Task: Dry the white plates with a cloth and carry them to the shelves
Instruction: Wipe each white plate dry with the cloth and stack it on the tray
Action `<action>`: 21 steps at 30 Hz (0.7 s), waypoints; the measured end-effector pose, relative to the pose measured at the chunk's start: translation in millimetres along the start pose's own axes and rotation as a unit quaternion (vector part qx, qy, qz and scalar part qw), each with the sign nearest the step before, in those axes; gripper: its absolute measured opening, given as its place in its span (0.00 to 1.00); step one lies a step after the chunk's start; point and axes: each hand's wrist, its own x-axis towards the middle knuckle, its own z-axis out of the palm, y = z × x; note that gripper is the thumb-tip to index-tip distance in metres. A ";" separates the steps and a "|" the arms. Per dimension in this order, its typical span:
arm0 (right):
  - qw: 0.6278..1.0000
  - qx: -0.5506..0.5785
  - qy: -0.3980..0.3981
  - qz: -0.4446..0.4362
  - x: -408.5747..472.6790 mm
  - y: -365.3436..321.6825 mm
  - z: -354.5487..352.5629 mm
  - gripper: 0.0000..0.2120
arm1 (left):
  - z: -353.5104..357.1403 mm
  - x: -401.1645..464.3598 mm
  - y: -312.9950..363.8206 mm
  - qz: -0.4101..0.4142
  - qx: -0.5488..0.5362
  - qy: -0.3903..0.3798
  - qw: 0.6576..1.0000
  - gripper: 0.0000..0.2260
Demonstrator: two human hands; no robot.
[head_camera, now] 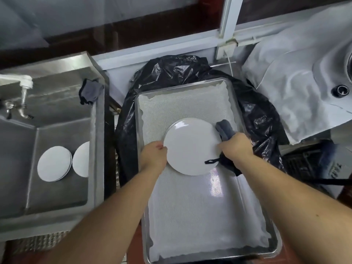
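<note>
Two containers hold the crockery. One white plate [191, 146] is held over the metal tray [236, 103], which is lined with a pale mesh mat [182, 206] and sits on a black plastic bag [190, 71]. The left hand [155, 155] grips the plate's left edge, while the right hand [237, 147] clutches a dark grey cloth [225, 130] against its right edge. In the steel sink [62, 189] to the left lie more white plates [54, 163], and another dark rag [91, 91] hangs on its rim.

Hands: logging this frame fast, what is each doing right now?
Left hand: grips the white plate's left edge.
Right hand: grips the grey cloth against the plate's right edge.
</note>
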 end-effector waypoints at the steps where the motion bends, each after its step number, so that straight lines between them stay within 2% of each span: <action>1: 1.000 0.000 -0.001 0.003 2.3 -0.3 1.5 0.08 | 2.3 3.2 0.0 0.008 0.002 0.008 1.000 0.10; 5: 1.000 -0.011 -0.008 0.018 8.5 -3.0 5.8 0.10 | 7.4 10.7 2.5 0.030 0.007 0.022 0.999 0.10; 12: 0.999 -0.037 -0.012 0.010 13.6 -7.0 9.8 0.10 | 12.1 19.2 -3.0 0.021 0.012 0.007 1.000 0.11; 16: 0.998 -0.055 -0.006 -0.007 11.9 -7.8 11.9 0.11 | 13.8 24.8 -8.6 0.003 -0.015 0.021 1.000 0.18; 21: 0.998 -0.061 0.003 -0.032 13.6 -4.5 14.0 0.11 | 11.6 22.3 -7.0 0.000 -0.026 0.013 1.000 0.19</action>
